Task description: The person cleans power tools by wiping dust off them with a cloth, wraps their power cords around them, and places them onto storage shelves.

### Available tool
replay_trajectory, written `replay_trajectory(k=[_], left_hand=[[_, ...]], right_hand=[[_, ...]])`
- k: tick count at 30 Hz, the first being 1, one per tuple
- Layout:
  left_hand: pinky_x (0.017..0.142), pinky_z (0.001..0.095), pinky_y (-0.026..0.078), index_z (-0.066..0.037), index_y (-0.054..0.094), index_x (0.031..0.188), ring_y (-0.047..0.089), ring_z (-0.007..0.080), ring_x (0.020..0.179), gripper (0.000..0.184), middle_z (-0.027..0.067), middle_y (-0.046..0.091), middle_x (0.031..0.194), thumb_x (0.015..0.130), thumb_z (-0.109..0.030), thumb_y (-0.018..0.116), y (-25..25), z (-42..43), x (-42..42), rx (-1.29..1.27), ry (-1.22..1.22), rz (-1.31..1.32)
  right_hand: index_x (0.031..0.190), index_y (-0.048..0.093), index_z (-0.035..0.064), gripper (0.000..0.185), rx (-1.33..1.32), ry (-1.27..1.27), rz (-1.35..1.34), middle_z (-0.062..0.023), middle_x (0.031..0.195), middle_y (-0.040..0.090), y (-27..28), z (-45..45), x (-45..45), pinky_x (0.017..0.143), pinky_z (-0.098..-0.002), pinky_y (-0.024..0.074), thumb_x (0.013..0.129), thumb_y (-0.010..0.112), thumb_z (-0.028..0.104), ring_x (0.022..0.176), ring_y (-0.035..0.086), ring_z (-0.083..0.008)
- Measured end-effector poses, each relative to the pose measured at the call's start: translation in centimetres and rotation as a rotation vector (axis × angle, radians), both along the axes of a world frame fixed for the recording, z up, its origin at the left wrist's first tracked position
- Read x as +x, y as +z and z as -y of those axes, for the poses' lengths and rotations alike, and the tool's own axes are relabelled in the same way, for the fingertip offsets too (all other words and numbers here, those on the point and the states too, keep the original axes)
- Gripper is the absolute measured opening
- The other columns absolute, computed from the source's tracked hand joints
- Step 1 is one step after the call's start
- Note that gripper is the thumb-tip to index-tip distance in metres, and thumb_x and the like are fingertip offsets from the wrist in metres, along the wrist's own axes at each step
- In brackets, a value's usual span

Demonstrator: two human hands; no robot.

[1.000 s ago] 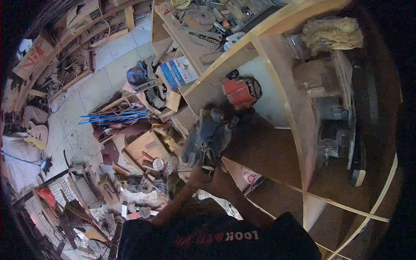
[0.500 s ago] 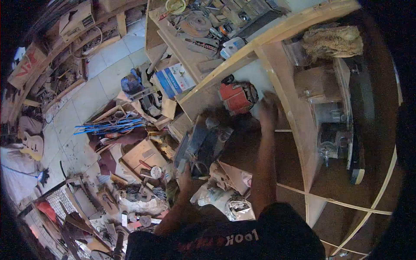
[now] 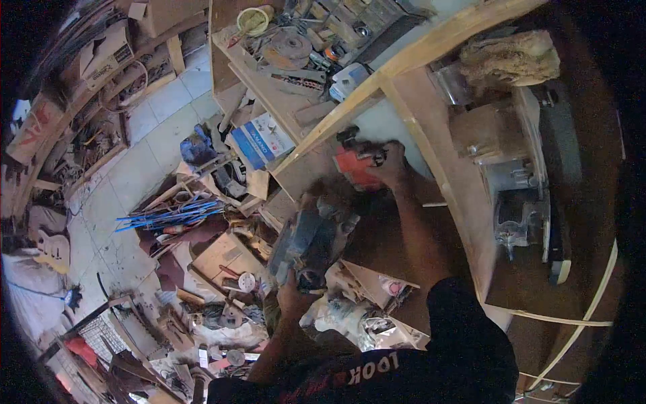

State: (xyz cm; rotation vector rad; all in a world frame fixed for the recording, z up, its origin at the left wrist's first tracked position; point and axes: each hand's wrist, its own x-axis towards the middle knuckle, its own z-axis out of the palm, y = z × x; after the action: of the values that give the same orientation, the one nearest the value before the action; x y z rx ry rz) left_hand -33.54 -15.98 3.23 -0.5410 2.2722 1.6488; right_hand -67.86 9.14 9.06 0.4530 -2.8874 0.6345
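Apparently, left hand (image 3: 291, 299) steadies bulky dark-grey machine (image 3: 311, 236) by near end, finger closure unclear, freeing right hand (image 3: 396, 170), fingers curled round red-and-black tool (image 3: 354, 168) beside pale flat panel (image 3: 392, 124).

Box (image 3: 261, 141): blue and white, white lettering on the blue
Red-bodied tool (image 3: 356, 167), right of the box: bright red, black parts
Larger tool (image 3: 306, 239), below the box: dark blue-grey
Rods (image 3: 168, 217), lower left of the box: bright blue
Tub (image 3: 253, 22), above the box: pale yellow
Shirt (image 3: 404, 374), below the box: black, white and red lettering
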Motion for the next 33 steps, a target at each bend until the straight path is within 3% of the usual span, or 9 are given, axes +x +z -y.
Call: replay_trajectory(k=[4, 6, 7, 10, 14, 18, 25, 28, 33], left_hand=[[0.073, 0.0481, 0.051, -0.001, 0.049, 0.123, 0.066, 0.0406, 0.085, 0.096, 0.0201, 0.068, 0.093, 0.049, -0.047, 0.089, -1.6, -1.5, 0.5, 0.019, 0.033, 0.02], [0.07, 0.0484, 0.052, -0.003, 0.049, 0.124, 0.066, 0.0404, 0.081, 0.096, 0.0194, 0.068, 0.09, 0.049, -0.045, 0.09, -1.6, -1.8, 0.4, -0.108, 0.078, -0.306], [0.07, 0.0484, 0.052, -0.003, 0.049, 0.124, 0.066, 0.0404, 0.081, 0.096, 0.0194, 0.068, 0.09, 0.049, -0.045, 0.09, -1.2, -1.6, 0.1, -0.115, 0.083, -0.313], [0.069, 0.049, 0.052, -0.004, 0.048, 0.125, 0.066, 0.0401, 0.081, 0.095, 0.0193, 0.068, 0.09, 0.049, -0.045, 0.089, 0.9, -0.4, -0.5, -0.098, 0.007, -0.101], [0.072, 0.0486, 0.052, -0.004, 0.048, 0.126, 0.066, 0.0397, 0.085, 0.095, 0.0203, 0.068, 0.095, 0.05, -0.043, 0.089, 1.7, 1.0, -1.1, -0.09, -0.064, -0.023], [0.074, 0.0475, 0.052, -0.003, 0.046, 0.129, 0.066, 0.0399, 0.088, 0.096, 0.0216, 0.068, 0.097, 0.051, -0.042, 0.088, 2.1, 1.3, -1.7, -0.106, -0.134, -0.014], [0.075, 0.0482, 0.052, -0.002, 0.043, 0.132, 0.065, 0.0414, 0.089, 0.102, 0.0236, 0.067, 0.098, 0.051, -0.044, 0.088, 1.6, 1.2, -1.5, -0.009, -0.216, -0.039], [0.073, 0.0487, 0.051, -0.002, 0.044, 0.13, 0.065, 0.0421, 0.087, 0.1, 0.0229, 0.067, 0.096, 0.05, -0.045, 0.087, -0.9, 1.3, -1.0, -0.125, -0.144, -0.087], [0.072, 0.049, 0.051, -0.006, 0.048, 0.123, 0.065, 0.0418, 0.087, 0.09, 0.0213, 0.068, 0.095, 0.052, -0.043, 0.087, -1.2, 1.7, -0.3, -0.032, -0.134, -0.143]], right_hand=[[0.12, 0.043, 0.0028, 0.086, -0.024, -0.137, 0.229, -0.0235, 0.119, 0.046, 0.7, 2.1, 1.6, 0.096, -0.0503, 0.0402, 0.054, 0.086, 0.036, 0.111, 0.049, -0.0402], [0.127, 0.042, 0.0024, 0.092, 0.268, -0.312, 0.084, -0.0246, 0.127, 0.045, -1.0, 2.8, 1.9, 0.101, -0.0491, 0.0373, 0.054, 0.085, 0.039, 0.117, 0.046, -0.0415], [0.127, 0.042, 0.0024, 0.092, 0.261, -0.308, 0.077, -0.0246, 0.127, 0.045, -0.6, 3.1, 1.9, 0.101, -0.0491, 0.0373, 0.054, 0.085, 0.039, 0.117, 0.046, -0.0415], [0.138, 0.035, 0.0031, 0.102, 0.15, -0.343, 0.438, -0.0249, 0.136, 0.041, 1.3, 4.1, 3.7, 0.104, -0.0476, 0.0355, 0.058, 0.083, 0.044, 0.126, 0.041, -0.0413], [0.133, 0.041, 0.0008, 0.084, -0.319, -0.364, 0.371, -0.0218, 0.132, 0.049, 4.1, 4.1, 7.6, 0.102, -0.0446, 0.0388, 0.067, 0.079, 0.038, 0.123, 0.046, -0.0342], [0.131, 0.044, 0.0001, 0.077, -0.515, -0.383, 0.324, -0.021, 0.129, 0.051, 2.0, 1.5, 11.1, 0.101, -0.0434, 0.0403, 0.071, 0.077, 0.036, 0.121, 0.049, -0.0325], [0.124, 0.049, -0.0001, 0.066, -0.367, -0.601, 0.112, -0.0209, 0.123, 0.055, -3.1, -1.2, 13.6, 0.098, -0.0418, 0.0424, 0.075, 0.074, 0.035, 0.114, 0.052, -0.0326], [0.121, 0.051, -0.0002, 0.061, -0.314, -0.636, 0.044, -0.0209, 0.121, 0.056, -2.8, -1.8, 13.4, 0.096, -0.0411, 0.0433, 0.077, 0.073, 0.035, 0.111, 0.054, -0.0327], [0.117, 0.054, -0.0004, 0.054, -0.21, -0.65, 0.0, -0.0208, 0.116, 0.058, -1.9, -2.8, 13.6, 0.094, -0.04, 0.0448, 0.079, 0.071, 0.034, 0.106, 0.057, -0.0327]])
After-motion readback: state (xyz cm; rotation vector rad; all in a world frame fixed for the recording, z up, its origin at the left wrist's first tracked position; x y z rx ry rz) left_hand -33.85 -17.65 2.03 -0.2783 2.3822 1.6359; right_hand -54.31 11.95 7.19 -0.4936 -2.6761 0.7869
